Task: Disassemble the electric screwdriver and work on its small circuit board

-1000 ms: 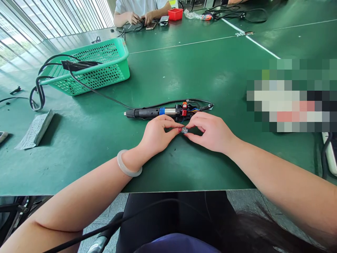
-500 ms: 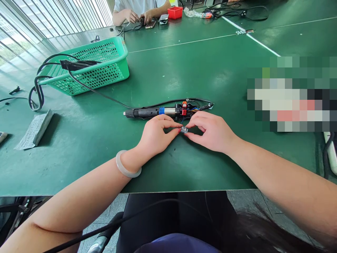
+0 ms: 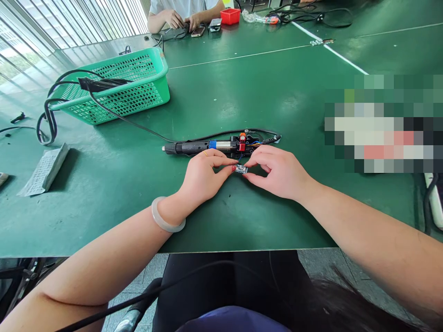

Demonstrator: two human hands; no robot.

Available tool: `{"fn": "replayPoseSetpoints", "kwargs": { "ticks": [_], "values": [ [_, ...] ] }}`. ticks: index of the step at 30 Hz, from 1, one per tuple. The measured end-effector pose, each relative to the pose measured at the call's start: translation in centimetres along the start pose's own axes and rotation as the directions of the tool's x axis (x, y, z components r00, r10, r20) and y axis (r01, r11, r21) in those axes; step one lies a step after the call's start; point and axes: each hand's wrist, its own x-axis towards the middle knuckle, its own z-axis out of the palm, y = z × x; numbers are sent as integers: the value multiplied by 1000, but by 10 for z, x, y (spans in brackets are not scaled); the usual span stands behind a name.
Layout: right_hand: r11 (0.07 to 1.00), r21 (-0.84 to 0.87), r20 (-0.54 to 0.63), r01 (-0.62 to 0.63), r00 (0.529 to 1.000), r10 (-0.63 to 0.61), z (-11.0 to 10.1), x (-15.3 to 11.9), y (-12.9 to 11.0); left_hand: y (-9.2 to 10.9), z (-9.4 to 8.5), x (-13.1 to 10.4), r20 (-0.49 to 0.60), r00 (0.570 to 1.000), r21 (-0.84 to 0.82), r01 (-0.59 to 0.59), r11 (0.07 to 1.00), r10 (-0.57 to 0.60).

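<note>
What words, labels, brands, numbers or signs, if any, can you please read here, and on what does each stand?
None can be read.
Small black-and-white piece held between the left hand and right hand: marks too small.
Pale block on the table's left side: marks too blurred.
Pixelated patch at right: any text is masked.

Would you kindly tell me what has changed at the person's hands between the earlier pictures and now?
The left hand has shifted slightly left, so more of the small patterned piece shows between the hands. Nothing was visibly taken up or let go: the left and right hand both keep hold of the piece. The opened black tool and green basket stayed put.
</note>
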Motion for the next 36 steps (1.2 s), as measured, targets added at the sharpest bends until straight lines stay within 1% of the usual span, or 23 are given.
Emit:
{"fn": "replayPoseSetpoints", "kwargs": {
  "ticks": [4, 9, 11, 16, 21, 36],
  "values": [
    [1000, 6, 5, -16, 1000, 16, 0, 0, 1, -2, -1, 1, 0, 1000, 7, 15, 1000, -15],
    [1000, 1, 2, -21, 1000, 21, -1, 0, 0, -5, -1, 1, 70, 997, 74, 8, 997, -13],
    [1000, -14, 8, -19, 1000, 19, -2, 0, 1, -4, -1, 1, 78, 997, 113, -11, 994, 2],
    [999, -36, 28, -3, 1000, 4, -2, 0, 5, -3, 3, -1, 38, 997, 213, -77, 974, 70],
    [999, -39, 26, 5, 1000, -4, -2, 0, 6, -5, 5, -1, 9, 992, 253, -124, 960, 126],
    [998, -60, 57, 5, 998, -1, -4, -1, 5, -5, 6, -3, 34, 988, 274, -156, 949, 152]
  ]
}}
